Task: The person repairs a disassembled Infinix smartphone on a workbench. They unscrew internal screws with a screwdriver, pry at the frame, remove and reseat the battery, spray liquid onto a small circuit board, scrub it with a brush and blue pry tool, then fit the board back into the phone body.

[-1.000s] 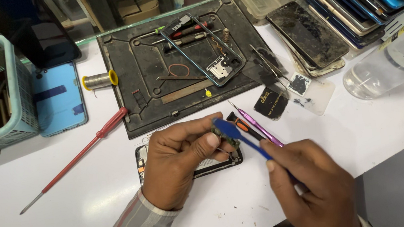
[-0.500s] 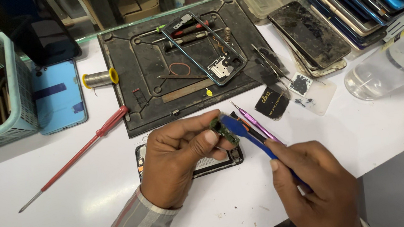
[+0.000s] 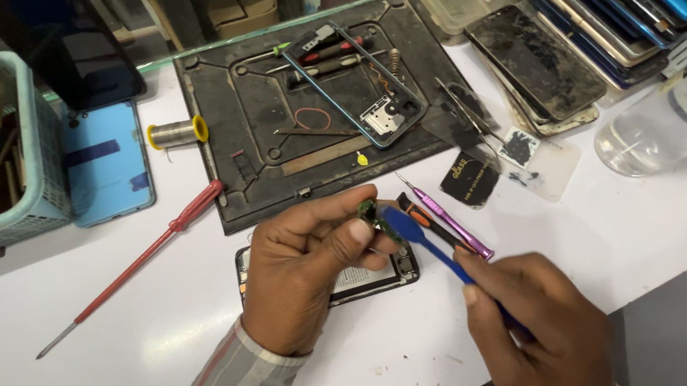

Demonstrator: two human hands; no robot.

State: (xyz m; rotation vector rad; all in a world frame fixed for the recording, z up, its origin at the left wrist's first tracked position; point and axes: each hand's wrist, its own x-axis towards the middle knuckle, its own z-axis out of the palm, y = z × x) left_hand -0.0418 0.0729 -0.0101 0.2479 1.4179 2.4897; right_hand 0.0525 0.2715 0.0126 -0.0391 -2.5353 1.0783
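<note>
My left hand (image 3: pixel 305 274) pinches a small green circuit board (image 3: pixel 368 212) between thumb and fingers, held just above an opened phone body (image 3: pixel 370 280) that lies on the white table (image 3: pixel 165 356). My right hand (image 3: pixel 536 326) grips a blue-handled brush tool (image 3: pixel 416 236), and its blue head touches the board's right side. A purple screwdriver (image 3: pixel 453 224) and an orange-and-black one (image 3: pixel 425 220) lie on the table just behind the brush.
A black work mat (image 3: pixel 273 166) holds a blue phone frame (image 3: pixel 350 90), screwdrivers and a spring. A red screwdriver (image 3: pixel 138 261) lies at the left near a solder spool (image 3: pixel 174 133), a blue phone (image 3: pixel 106 162) and a teal basket (image 3: pixel 14 211). Stacked phones (image 3: pixel 590 31) and a clear bottle (image 3: pixel 676 120) sit at the right.
My left hand has shifted slightly with the board, and the blue brush head has moved a little along the board's edge. My right hand sits slightly lower and further right.
</note>
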